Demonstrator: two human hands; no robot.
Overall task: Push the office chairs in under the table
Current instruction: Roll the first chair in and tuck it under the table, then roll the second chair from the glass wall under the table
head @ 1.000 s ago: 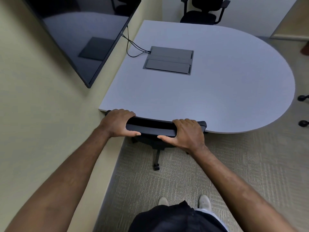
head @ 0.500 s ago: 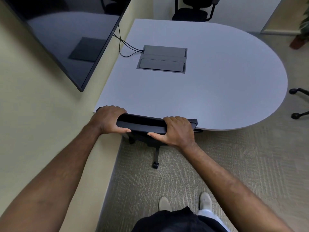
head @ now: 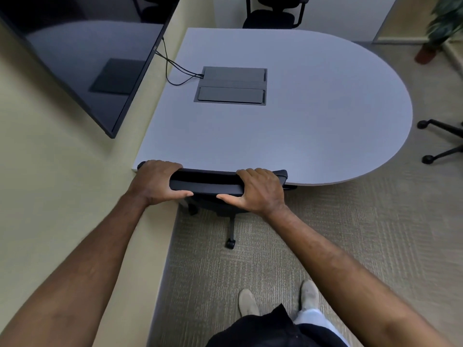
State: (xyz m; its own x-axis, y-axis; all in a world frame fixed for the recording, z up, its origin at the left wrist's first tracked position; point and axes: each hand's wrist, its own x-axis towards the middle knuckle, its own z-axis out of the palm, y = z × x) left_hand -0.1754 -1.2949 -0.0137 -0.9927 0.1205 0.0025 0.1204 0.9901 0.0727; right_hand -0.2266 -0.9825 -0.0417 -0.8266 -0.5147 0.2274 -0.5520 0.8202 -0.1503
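Chair [head: 208, 186] apparently tucked under table's [head: 313, 136] near edge

A small office meeting room: a grey round-ended worktop [head: 325, 116] with a built-in cable box [head: 231, 85], a wall-mounted dark screen [head: 82, 53], black office chairs [head: 271, 15], carpet [head: 375, 234] and a potted plant [head: 443, 23].

Both hands [head: 208, 184] on chair back [head: 204, 184] — table-tucked

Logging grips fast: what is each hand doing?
Left hand: closed on the chair back.
Right hand: closed on the chair back.
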